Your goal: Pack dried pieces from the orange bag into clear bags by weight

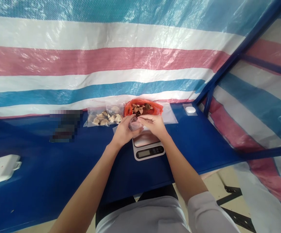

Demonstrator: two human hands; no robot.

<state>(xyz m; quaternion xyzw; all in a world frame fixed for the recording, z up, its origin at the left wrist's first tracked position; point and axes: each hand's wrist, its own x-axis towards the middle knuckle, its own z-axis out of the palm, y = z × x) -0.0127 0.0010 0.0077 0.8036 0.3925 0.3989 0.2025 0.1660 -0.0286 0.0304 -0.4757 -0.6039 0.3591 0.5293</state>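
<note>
Between both hands is a small clear plastic bag (134, 124), held just above the kitchen scale. My left hand (124, 132) grips the bag's left side, thumb pointing right. On the other side my right hand (155, 125) pinches the bag near its mouth. The white kitchen scale (149, 153) lies below, its platform partly covered by my hands and its display without readable digits. Right behind my fingers sits an open red plastic bag (157, 109) full of brown dried pieces (140, 108). Filled clear bags of pale dried slices (103, 119) lie to the left.
Flat clear bags (171, 114) lie right of the red bag. A white oval object (190, 110) rests farther right on the blue table (82, 174). A pixelated dark object (67, 126) and a white power strip (1, 169) are on the left. Striped sheeting (101, 61) hangs behind.
</note>
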